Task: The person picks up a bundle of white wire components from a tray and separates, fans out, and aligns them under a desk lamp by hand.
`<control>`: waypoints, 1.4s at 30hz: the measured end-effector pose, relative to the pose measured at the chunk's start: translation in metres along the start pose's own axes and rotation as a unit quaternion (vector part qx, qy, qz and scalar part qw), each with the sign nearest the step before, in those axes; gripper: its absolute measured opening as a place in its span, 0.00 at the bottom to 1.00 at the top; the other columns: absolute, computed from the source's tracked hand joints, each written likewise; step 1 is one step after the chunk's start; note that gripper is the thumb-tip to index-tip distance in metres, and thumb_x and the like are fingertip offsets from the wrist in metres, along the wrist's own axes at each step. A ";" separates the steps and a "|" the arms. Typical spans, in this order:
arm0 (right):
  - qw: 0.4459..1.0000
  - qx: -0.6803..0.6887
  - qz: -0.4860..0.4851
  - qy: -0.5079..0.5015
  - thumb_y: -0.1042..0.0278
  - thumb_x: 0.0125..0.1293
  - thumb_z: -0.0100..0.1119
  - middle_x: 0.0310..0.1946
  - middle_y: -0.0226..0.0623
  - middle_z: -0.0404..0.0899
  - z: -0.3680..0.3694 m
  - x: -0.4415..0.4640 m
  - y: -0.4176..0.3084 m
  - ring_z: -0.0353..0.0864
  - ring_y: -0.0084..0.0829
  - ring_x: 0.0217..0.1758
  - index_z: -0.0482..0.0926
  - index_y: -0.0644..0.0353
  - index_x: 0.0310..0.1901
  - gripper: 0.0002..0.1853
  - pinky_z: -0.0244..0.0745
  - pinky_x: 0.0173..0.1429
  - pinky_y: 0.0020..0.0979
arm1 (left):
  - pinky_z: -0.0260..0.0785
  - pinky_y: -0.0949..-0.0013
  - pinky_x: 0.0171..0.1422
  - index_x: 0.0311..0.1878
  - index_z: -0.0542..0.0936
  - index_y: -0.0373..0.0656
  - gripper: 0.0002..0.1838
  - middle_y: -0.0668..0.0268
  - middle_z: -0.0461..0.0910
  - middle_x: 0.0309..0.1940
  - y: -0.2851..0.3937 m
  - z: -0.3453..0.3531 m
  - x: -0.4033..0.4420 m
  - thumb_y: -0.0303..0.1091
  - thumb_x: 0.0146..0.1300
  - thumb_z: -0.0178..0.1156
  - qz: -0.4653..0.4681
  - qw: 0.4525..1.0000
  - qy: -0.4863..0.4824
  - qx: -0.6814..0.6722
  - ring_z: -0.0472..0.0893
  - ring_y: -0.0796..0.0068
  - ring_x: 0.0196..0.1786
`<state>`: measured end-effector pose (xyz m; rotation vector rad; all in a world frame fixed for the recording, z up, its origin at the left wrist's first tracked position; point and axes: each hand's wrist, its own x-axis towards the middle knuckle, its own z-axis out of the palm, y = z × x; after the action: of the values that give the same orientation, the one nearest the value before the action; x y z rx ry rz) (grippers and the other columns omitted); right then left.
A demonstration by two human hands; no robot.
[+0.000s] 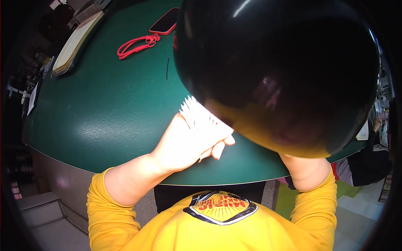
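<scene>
My left hand (pixel 190 140) is closed around a bundle of thin white strips with pointed ends (pixel 191 108), fanned out above the knuckles. Bright light washes out the bundle and hand, so I cannot tell exactly what the strips are. A large glossy black dome (pixel 272 62), which looks like a lamp shade, covers the right half of the view and hides part of the bundle. From beneath its lower edge comes my right wrist (pixel 307 169); the right hand and its fingers are hidden behind the dome.
On the green table (pixel 100 104) lie a phone (pixel 166 21) in a red case, its red wrist strap (pixel 133 45) and a thin dark strip (pixel 167 68). A stack of paper (pixel 77 44) sits at the far left edge. Another person's dark sleeve (pixel 372 140) shows at right.
</scene>
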<state>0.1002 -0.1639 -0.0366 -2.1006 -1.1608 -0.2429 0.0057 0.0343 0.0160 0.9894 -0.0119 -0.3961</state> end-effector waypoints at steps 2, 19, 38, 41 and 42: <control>1.000 -0.001 0.001 0.000 0.70 0.55 0.61 0.50 0.42 0.74 0.000 -0.002 -0.002 0.75 0.38 0.52 0.71 0.63 0.54 0.23 0.69 0.57 0.36 | 0.61 0.83 0.17 0.34 0.78 0.36 0.07 0.62 0.79 0.21 -0.002 -0.002 0.001 0.30 0.62 0.57 0.009 1.000 0.006 0.006 0.73 0.84 0.16; 1.000 -0.009 0.012 0.000 0.69 0.55 0.61 0.50 0.42 0.75 -0.002 0.001 -0.004 0.75 0.39 0.51 0.71 0.63 0.54 0.23 0.69 0.57 0.36 | 0.60 0.83 0.15 0.31 0.78 0.37 0.05 0.60 0.80 0.22 -0.014 -0.015 0.002 0.28 0.61 0.59 0.063 0.998 0.005 0.008 0.76 0.81 0.17; 0.999 -0.018 0.028 0.000 0.68 0.55 0.61 0.49 0.43 0.75 -0.001 0.010 -0.005 0.75 0.40 0.51 0.72 0.63 0.53 0.23 0.69 0.57 0.36 | 0.64 0.82 0.15 0.36 0.76 0.34 0.06 0.58 0.80 0.25 -0.018 -0.013 0.001 0.28 0.61 0.59 0.031 0.998 0.048 0.038 0.80 0.76 0.20; 0.999 -0.021 0.031 0.001 0.68 0.55 0.61 0.49 0.43 0.75 0.002 0.010 -0.009 0.75 0.40 0.51 0.72 0.63 0.53 0.23 0.69 0.56 0.36 | 0.64 0.82 0.14 0.36 0.75 0.34 0.06 0.58 0.80 0.25 -0.014 -0.008 -0.001 0.28 0.60 0.59 0.047 0.998 0.042 0.030 0.80 0.76 0.20; 0.999 -0.021 0.032 0.001 0.68 0.55 0.61 0.49 0.43 0.75 -0.001 0.011 -0.005 0.75 0.40 0.51 0.72 0.63 0.53 0.23 0.69 0.56 0.36 | 0.64 0.82 0.14 0.35 0.75 0.34 0.06 0.59 0.80 0.24 -0.012 -0.007 -0.002 0.27 0.60 0.59 0.057 0.997 0.041 0.026 0.80 0.77 0.19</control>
<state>0.1027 -0.1551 -0.0284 -2.1695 -1.0950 -0.2406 0.0015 0.0344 0.0023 1.0498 -0.0040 -0.2522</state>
